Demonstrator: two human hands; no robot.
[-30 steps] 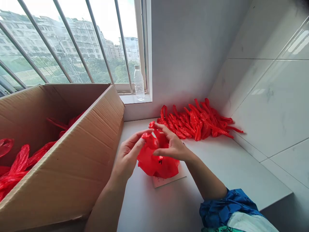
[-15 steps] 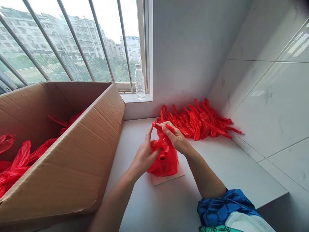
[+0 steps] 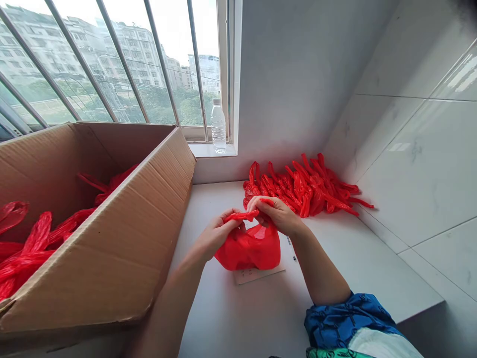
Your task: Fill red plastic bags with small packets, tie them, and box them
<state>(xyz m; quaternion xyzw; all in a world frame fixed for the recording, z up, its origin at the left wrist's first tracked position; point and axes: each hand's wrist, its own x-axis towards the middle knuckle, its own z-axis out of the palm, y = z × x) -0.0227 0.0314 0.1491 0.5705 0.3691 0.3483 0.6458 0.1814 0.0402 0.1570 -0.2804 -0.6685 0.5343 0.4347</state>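
Observation:
A small red plastic bag [image 3: 250, 247] sits on a piece of white card [image 3: 257, 273] on the white counter. My left hand [image 3: 215, 233] pinches one end of the bag's stretched handles above it. My right hand [image 3: 276, 214] is closed on the other end of the handles, so the red strip runs taut between both hands. Behind my hands lies a heap of tied red bags [image 3: 302, 185] against the wall corner.
A big open cardboard box [image 3: 112, 248] stands at the left, with loose red bags [image 3: 26, 248] inside. A clear water bottle [image 3: 218, 126] stands on the window sill. White tiled wall [image 3: 417, 149] rises at the right; the counter edge [image 3: 428, 301] drops off at the lower right.
Both hands have gone from open fingers around the bag to closed grips on its handles, pulling them sideways into a taut strip. The bag has flattened lower on the card.

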